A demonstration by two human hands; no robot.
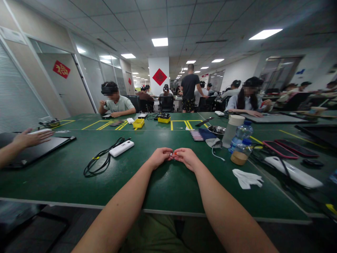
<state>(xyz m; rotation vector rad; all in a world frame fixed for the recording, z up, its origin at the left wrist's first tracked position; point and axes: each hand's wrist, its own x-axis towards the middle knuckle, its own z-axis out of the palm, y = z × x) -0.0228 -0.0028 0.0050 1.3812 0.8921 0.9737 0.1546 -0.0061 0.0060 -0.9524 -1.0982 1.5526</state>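
Observation:
Both of my hands meet just above the green table (168,191), fingertips almost touching. My left hand (160,157) pinches a tiny shiny metallic piece (171,154). Between the fingertips of my right hand (187,157) is a small orange-red piece (176,153). The two pieces sit side by side, and whether they are joined I cannot tell. They are too small to name more exactly, and the fingers cover part of them.
Left of my hands lie a white power bank (121,148) and a black cable (101,165). A crumpled white tissue (246,178), bottles (240,153) and a metal bowl (216,130) are to the right. Another person's hand (33,137) reaches in at far left. Yellow trays (138,123) stand farther back.

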